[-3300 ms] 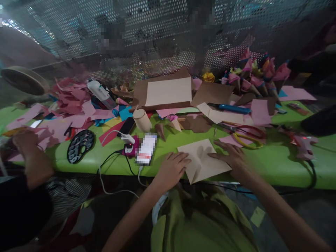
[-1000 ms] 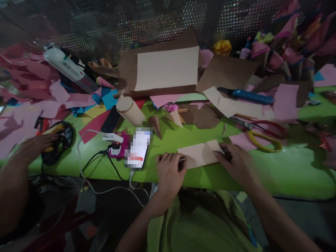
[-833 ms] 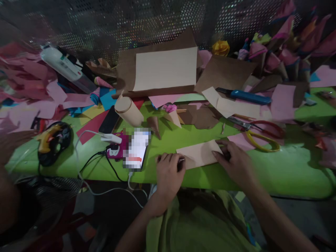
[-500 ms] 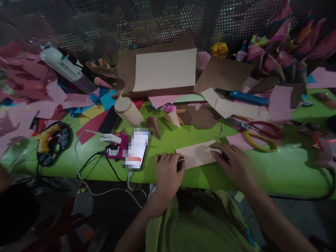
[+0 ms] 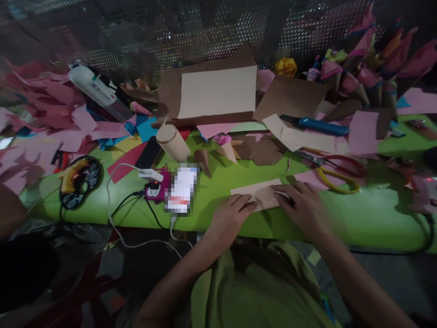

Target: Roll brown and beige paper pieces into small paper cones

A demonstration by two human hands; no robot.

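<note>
A folded beige paper strip point(image 5: 264, 193) lies on the green table point(image 5: 358, 218) near its front edge. My left hand point(image 5: 230, 216) rests on the strip's left end with its fingers stretched flat. My right hand point(image 5: 303, 207) presses on the strip's right end, fingers spread flat over it. Neither hand grips anything.
A phone point(image 5: 180, 189) on a pink charger sits left of my hands. Scissors point(image 5: 336, 175), a blue knife point(image 5: 316, 125), brown and beige sheets point(image 5: 218, 91), a paper roll point(image 5: 172, 141), paper cones point(image 5: 358, 77), pink scraps point(image 5: 51, 118) and a glue gun point(image 5: 421, 193) crowd the table. Another person's arm point(image 5: 10, 212) is at the left.
My left hand went from curled to lying flat on the strip's left end and shifted right. Earlier, the larger paper was folded into a narrow strip. The neighbouring person's hand drew back.
</note>
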